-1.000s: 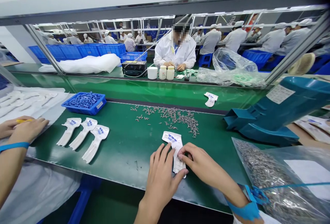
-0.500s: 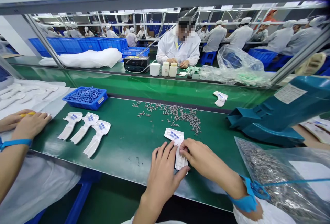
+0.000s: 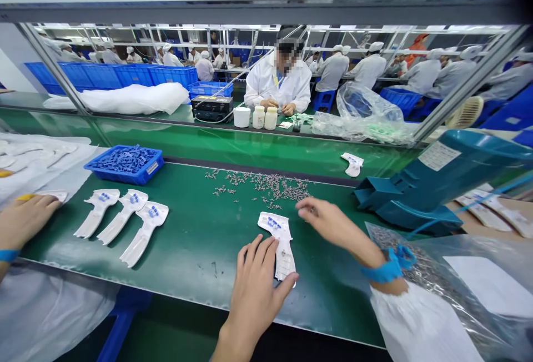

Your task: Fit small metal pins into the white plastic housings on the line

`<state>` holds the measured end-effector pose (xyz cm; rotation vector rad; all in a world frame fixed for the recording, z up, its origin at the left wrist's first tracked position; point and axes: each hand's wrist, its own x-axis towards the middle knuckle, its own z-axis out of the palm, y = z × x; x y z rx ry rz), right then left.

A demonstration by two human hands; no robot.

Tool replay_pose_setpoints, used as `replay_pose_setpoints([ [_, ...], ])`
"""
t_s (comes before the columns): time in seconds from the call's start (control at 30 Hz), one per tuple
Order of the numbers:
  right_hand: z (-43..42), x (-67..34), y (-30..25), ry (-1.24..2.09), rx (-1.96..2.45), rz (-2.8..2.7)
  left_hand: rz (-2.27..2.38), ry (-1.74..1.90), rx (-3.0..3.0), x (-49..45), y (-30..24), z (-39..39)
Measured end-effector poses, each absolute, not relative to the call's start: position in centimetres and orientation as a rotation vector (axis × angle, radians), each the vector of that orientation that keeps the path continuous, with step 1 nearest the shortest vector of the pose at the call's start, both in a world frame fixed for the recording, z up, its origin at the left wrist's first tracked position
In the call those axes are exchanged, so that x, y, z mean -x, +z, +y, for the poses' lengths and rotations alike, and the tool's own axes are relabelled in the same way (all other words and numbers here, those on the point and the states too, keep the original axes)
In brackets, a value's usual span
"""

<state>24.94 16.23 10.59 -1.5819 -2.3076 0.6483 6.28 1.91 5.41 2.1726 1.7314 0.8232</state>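
My left hand (image 3: 255, 290) lies flat on the green mat (image 3: 200, 240), fingers spread, its fingertips and thumb resting against the lower end of a white plastic part with blue inserts (image 3: 278, 235). My right hand (image 3: 328, 220) has reached out to the near edge of a scatter of small metal screws (image 3: 266, 184); its fingers are curled over them and what they pinch is hidden. Three more white parts (image 3: 120, 223) lie in a row to the left.
A blue tray of small blue pieces (image 3: 125, 162) stands at back left. A teal machine (image 3: 441, 184) and a clear bag of screws (image 3: 437, 278) fill the right. A co-worker's hand (image 3: 23, 217) rests at far left. Another white part (image 3: 352, 163) lies on the belt beyond.
My right hand left the white part and moved forward and right to the screws. My left hand stayed on the part. The co-worker's hand shifted slightly left.
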Motion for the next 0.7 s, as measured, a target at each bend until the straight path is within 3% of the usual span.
replay_pose_setpoints([
  [0.17, 23.5, -27.1, 9.0, 0.33, 1.795, -2.094, 1.745, 0.804, -2.179, -6.2, 5.4, 1.9],
  [0.5, 23.5, -27.0, 9.9, 0.408, 1.873, -2.02, 1.724, 0.888, -2.156, -6.0, 5.3, 1.8],
  [0.6, 18.6, -25.9, 11.7, 0.686, 1.675, -2.098, 1.672, 1.041, -2.081, -5.8, 5.7, 1.6],
  [0.7, 12.1, -23.9, 12.7, 1.323, 1.256, -1.999, 1.568, 1.192, -2.035, -5.7, 6.1, 1.4],
])
